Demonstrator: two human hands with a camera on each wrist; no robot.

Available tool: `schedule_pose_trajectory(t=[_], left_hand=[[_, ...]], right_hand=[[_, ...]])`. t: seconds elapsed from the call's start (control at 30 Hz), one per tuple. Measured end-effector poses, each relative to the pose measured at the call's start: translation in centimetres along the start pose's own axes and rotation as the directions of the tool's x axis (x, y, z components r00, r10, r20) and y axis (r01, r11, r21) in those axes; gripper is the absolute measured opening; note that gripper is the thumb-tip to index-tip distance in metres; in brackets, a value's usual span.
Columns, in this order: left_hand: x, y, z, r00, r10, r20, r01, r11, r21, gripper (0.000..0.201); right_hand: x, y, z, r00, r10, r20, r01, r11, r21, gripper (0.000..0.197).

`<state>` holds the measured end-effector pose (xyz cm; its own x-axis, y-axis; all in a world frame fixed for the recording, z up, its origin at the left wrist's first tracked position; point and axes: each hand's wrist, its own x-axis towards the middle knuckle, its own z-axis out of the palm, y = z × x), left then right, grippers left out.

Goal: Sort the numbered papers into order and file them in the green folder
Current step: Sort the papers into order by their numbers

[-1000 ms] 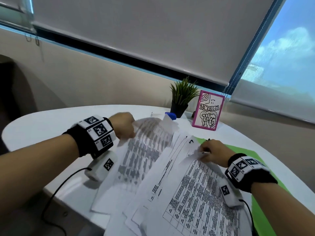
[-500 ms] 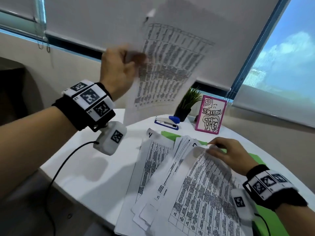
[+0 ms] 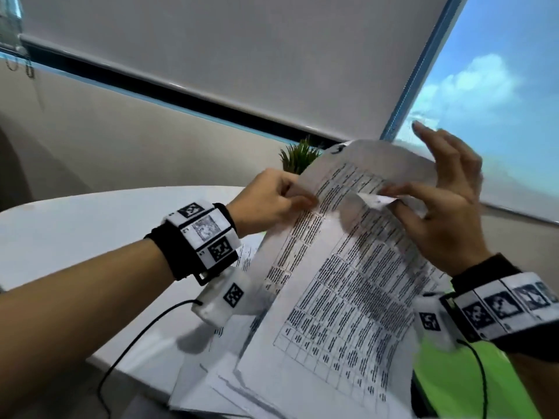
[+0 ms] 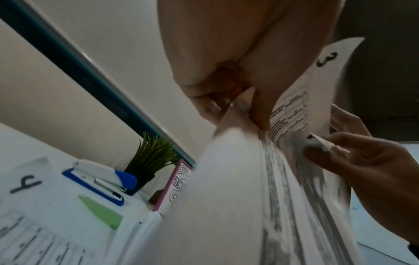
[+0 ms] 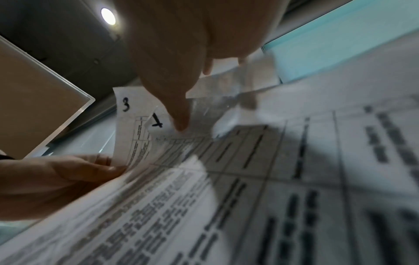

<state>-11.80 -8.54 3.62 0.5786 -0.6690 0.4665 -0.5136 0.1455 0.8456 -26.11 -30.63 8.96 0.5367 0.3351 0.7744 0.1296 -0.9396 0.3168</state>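
Left hand [image 3: 272, 198] pinching sheet 3 [image 4: 326, 59], right hand [image 3: 435, 207] pinching sheet 1 [image 5: 158, 123] by corners: risk of creasing, slipping, misordering.

At the top of the frame I see my left hand [image 4: 238, 59] pinching the edge of the paper marked 3 [image 4: 317, 75]. From the right, my right hand [image 4: 362, 166] pinches the curled corner of a second sheet [image 4: 317, 143]. At lower left, on the tabletop [image 4: 13, 139], lie a paper marked 4 [image 4: 34, 202], a blue stapler [image 4: 102, 179], a potted plant [image 4: 152, 157] and a pink-framed card [image 4: 176, 182].
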Motion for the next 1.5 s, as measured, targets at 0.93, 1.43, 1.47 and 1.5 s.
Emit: schedule_pose_trajectory(t=[0.93, 1.43, 1.47, 1.5], left_hand=[[0.7, -8.8, -6.5, 0.843, -0.505, -0.186, 0.423, 0.408, 0.809, 0.043], [1.8, -9.1, -5.3, 0.986, -0.125, -0.112, 0.157, 0.448, 0.880, 0.020], [1.9, -8.7, -5.1, 0.982, -0.147, -0.120, 0.179, 0.508, 0.843, 0.021], [2.0, -8.4, -4.8, 0.971, -0.194, -0.137, 0.226, 0.580, 0.782, 0.021]], right_hand=[[-4.5, 3.9, 5.8, 0.576, 0.213, 0.789, -0.521, 0.839, 0.154, 0.013], [-6.5, 1.6, 9.5, 0.686, 0.117, 0.718, -0.424, 0.866, 0.264, 0.026], [-6.6, 1.5, 9.5, 0.669, 0.119, 0.733, -0.442, 0.857, 0.264, 0.022], [-6.6, 1.2, 9.6, 0.646, 0.109, 0.756, -0.451, 0.853, 0.262, 0.020]])
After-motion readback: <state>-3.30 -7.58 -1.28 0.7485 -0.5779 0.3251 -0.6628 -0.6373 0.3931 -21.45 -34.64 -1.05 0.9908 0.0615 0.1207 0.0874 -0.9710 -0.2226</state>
